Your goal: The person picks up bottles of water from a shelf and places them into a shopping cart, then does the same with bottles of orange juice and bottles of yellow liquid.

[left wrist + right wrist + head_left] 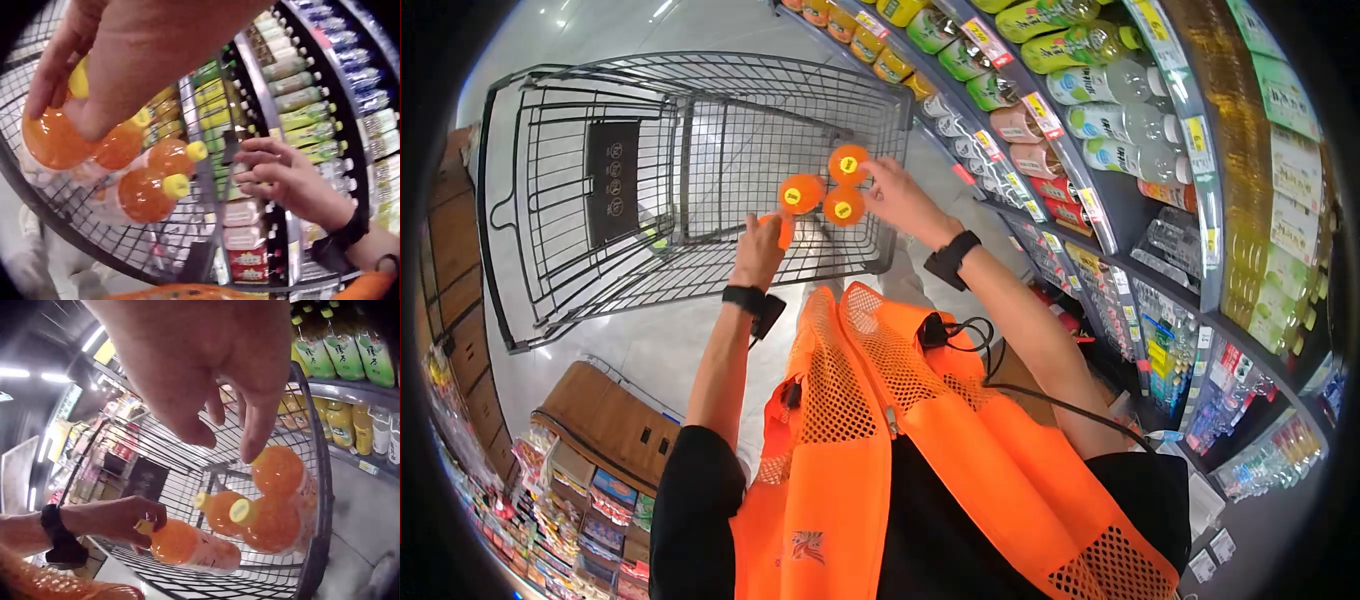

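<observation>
My left hand (758,252) grips an orange bottle (176,542) by its yellow-capped neck, and the bottle leans inside the cart. In the left wrist view the left hand (106,69) covers part of that bottle (59,134). Three more orange bottles with yellow caps stand together in the cart, among them one bottle (843,206) in front and one bottle (802,194) to the left. My right hand (900,200) hovers beside the rear bottle (848,165), holding nothing, its fingers loosely bent. In the right wrist view the right hand (206,369) hangs above the bottles.
The wire shopping cart (600,290) stands ahead, with a dark panel (613,180) on its far-left side. Shelves of bottled drinks (1090,80) run along the right. A brown wooden display (605,425) with packaged goods is at the lower left.
</observation>
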`<action>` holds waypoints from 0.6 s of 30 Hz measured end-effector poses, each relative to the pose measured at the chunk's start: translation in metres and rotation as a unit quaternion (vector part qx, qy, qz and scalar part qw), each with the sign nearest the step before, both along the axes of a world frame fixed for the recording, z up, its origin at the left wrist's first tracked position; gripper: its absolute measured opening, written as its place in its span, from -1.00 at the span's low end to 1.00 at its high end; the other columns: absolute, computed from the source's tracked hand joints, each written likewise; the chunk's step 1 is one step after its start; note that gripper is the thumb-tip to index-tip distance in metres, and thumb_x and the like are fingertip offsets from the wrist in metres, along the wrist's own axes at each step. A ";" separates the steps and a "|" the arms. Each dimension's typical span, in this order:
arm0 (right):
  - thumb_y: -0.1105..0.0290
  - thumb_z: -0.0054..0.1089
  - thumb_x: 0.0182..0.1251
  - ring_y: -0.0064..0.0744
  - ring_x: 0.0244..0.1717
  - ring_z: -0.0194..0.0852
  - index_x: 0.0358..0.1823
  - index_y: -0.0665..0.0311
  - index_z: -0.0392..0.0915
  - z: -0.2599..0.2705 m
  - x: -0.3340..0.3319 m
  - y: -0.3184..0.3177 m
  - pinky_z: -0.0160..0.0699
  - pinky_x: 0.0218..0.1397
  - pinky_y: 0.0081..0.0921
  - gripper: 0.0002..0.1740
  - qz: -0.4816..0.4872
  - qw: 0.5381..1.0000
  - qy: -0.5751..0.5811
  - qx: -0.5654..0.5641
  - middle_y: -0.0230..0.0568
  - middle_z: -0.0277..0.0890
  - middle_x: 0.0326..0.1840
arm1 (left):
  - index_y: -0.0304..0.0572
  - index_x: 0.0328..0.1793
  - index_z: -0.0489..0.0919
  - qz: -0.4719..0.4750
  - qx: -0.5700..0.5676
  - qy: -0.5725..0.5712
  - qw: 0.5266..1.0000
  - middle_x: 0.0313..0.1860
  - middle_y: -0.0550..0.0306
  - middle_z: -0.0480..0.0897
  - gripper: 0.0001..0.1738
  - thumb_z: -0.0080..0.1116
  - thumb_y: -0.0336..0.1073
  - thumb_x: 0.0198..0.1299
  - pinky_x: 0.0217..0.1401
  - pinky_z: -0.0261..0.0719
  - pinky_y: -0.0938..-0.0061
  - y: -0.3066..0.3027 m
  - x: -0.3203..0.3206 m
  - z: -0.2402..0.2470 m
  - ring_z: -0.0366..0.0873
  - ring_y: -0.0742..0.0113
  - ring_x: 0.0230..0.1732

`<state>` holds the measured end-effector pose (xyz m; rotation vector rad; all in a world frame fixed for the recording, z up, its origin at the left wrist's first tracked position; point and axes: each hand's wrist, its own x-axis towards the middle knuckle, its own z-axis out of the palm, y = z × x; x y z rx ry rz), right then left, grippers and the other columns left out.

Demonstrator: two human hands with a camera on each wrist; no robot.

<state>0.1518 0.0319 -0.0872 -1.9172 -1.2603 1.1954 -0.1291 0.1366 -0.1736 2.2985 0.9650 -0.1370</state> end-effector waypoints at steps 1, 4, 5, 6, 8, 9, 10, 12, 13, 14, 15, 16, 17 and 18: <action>0.52 0.15 0.31 -0.18 -0.11 0.66 0.25 0.29 0.40 0.013 0.000 -0.005 0.63 0.04 -0.40 -0.55 0.002 0.999 0.040 0.000 0.02 0.35 0.17 | -0.19 -0.02 0.55 0.027 0.003 -0.008 1.000 -0.10 -0.36 0.47 -0.73 0.15 -0.51 0.12 -0.31 0.64 0.01 -0.001 0.011 0.045 0.63 -0.32 -0.29; 0.52 0.19 0.26 -0.16 -0.09 0.68 0.23 0.30 0.39 0.032 -0.004 -0.023 0.64 0.04 -0.42 -0.52 0.082 0.994 0.068 -0.022 0.03 0.41 0.28 | -0.23 -0.15 0.56 0.020 0.034 -0.032 0.999 -0.10 -0.28 0.48 -0.80 0.15 -0.54 0.06 -0.34 0.61 0.04 -0.008 0.022 0.127 0.61 -0.27 -0.33; 0.52 0.21 0.25 -0.12 -0.05 0.68 0.25 0.30 0.38 0.039 -0.005 -0.028 0.64 0.07 -0.41 -0.49 0.108 0.990 0.080 -0.031 0.04 0.40 0.32 | -0.25 -0.16 0.58 0.077 0.014 0.009 0.997 -0.18 -0.08 0.48 -0.75 0.23 -0.53 -0.03 -0.21 0.57 0.08 -0.012 0.033 0.164 0.56 -0.20 -0.26; 0.44 0.28 0.24 0.06 0.17 0.55 0.23 0.30 0.34 0.035 -0.008 -0.036 0.55 0.19 -0.13 -0.47 0.114 0.989 0.070 0.059 0.12 0.47 0.19 | -0.28 -0.19 0.56 0.082 0.018 -0.017 0.996 -0.21 -0.07 0.45 -0.76 0.21 -0.54 -0.07 -0.18 0.56 0.16 -0.015 0.036 0.193 0.53 -0.18 -0.26; 0.43 0.38 0.15 0.04 0.28 0.47 0.25 0.28 0.33 0.057 -0.016 -0.042 0.48 0.29 -0.11 -0.37 0.108 0.985 0.039 0.131 0.06 0.45 0.24 | -0.32 -0.26 0.51 0.090 0.005 -0.052 0.995 -0.26 -0.04 0.39 -0.77 0.16 -0.55 -0.13 -0.17 0.53 0.28 -0.025 0.044 0.249 0.47 -0.11 -0.26; 0.42 0.44 0.10 0.02 0.33 0.42 0.26 0.28 0.33 0.071 -0.020 -0.043 0.44 0.34 -0.10 -0.32 0.105 0.980 0.024 0.169 0.02 0.44 0.26 | -0.32 -0.29 0.48 0.093 -0.009 -0.061 0.994 -0.27 -0.02 0.37 -0.78 0.13 -0.55 -0.15 -0.18 0.50 0.34 -0.031 0.051 0.277 0.44 -0.07 -0.27; 0.42 0.48 0.05 0.00 0.35 0.39 0.27 0.26 0.33 0.083 -0.020 -0.041 0.41 0.37 -0.10 -0.27 0.110 0.969 0.027 0.220 -0.02 0.44 0.27 | -0.33 -0.31 0.45 0.096 -0.019 -0.075 0.992 -0.28 0.00 0.34 -0.79 0.11 -0.56 -0.17 -0.19 0.46 0.39 -0.035 0.060 0.299 0.40 -0.02 -0.28; 0.41 0.58 -0.07 -0.04 0.41 0.32 0.29 0.21 0.32 0.105 -0.020 -0.040 0.34 0.43 -0.11 -0.17 0.118 0.940 0.032 0.320 -0.10 0.43 0.28 | -0.32 -0.35 0.40 0.075 -0.039 -0.102 0.991 -0.29 0.04 0.31 -0.79 0.07 -0.57 -0.20 -0.22 0.39 0.44 -0.046 0.076 0.333 0.35 0.06 -0.31; 0.41 0.60 -0.11 -0.05 0.38 0.35 0.29 0.20 0.32 0.111 -0.020 -0.042 0.35 0.42 -0.12 -0.13 0.103 0.935 0.049 0.336 -0.12 0.44 0.26 | -0.31 -0.37 0.37 0.063 -0.051 -0.114 0.990 -0.29 0.06 0.29 -0.80 0.04 -0.57 -0.21 -0.24 0.36 0.47 -0.051 0.083 0.346 0.32 0.11 -0.32; 0.41 0.63 -0.15 -0.05 0.36 0.37 0.29 0.18 0.32 0.116 -0.018 -0.046 0.37 0.41 -0.13 -0.10 0.088 0.930 0.065 0.352 -0.14 0.45 0.24 | -0.30 -0.38 0.37 0.031 -0.046 -0.125 0.991 -0.29 0.07 0.29 -0.79 0.05 -0.58 -0.23 -0.25 0.36 0.49 -0.056 0.093 0.356 0.32 0.18 -0.32; 0.40 0.65 -0.20 -0.06 0.34 0.40 0.30 0.17 0.32 0.122 -0.013 -0.051 0.38 0.40 -0.14 -0.07 0.074 0.924 0.079 0.366 -0.16 0.45 0.23 | -0.30 -0.38 0.36 0.019 -0.063 -0.144 0.987 -0.29 0.07 0.29 -0.78 0.04 -0.58 -0.24 -0.25 0.36 0.49 -0.059 0.105 0.365 0.32 0.19 -0.31; 0.38 0.67 -0.20 -0.04 0.27 0.45 0.28 0.15 0.34 0.130 -0.007 -0.065 0.42 0.37 -0.16 -0.08 0.037 0.938 0.053 0.340 -0.16 0.47 0.16 | -0.30 -0.38 0.36 0.005 -0.082 -0.163 0.983 -0.29 0.07 0.28 -0.78 0.03 -0.58 -0.25 -0.26 0.36 0.48 -0.063 0.119 0.372 0.32 0.19 -0.31; 0.36 0.67 -0.18 -0.07 0.26 0.46 0.29 0.16 0.33 0.132 -0.003 -0.079 0.44 0.35 -0.18 -0.08 -0.002 0.940 0.054 0.336 -0.17 0.47 0.18 | -0.31 -0.37 0.35 -0.008 -0.101 -0.182 0.978 -0.29 0.07 0.28 -0.77 0.02 -0.58 -0.27 -0.26 0.37 0.48 -0.065 0.132 0.378 0.32 0.19 -0.30; 0.35 0.68 -0.16 -0.11 0.25 0.47 0.30 0.17 0.33 0.127 0.002 -0.092 0.46 0.33 -0.19 -0.08 -0.044 0.940 0.053 0.334 -0.18 0.48 0.19 | -0.28 -0.10 0.49 -0.068 -0.146 -0.176 0.971 -0.16 0.08 0.33 -0.58 0.15 -0.60 -0.21 -0.17 0.45 0.46 -0.062 0.143 0.379 0.33 0.24 -0.25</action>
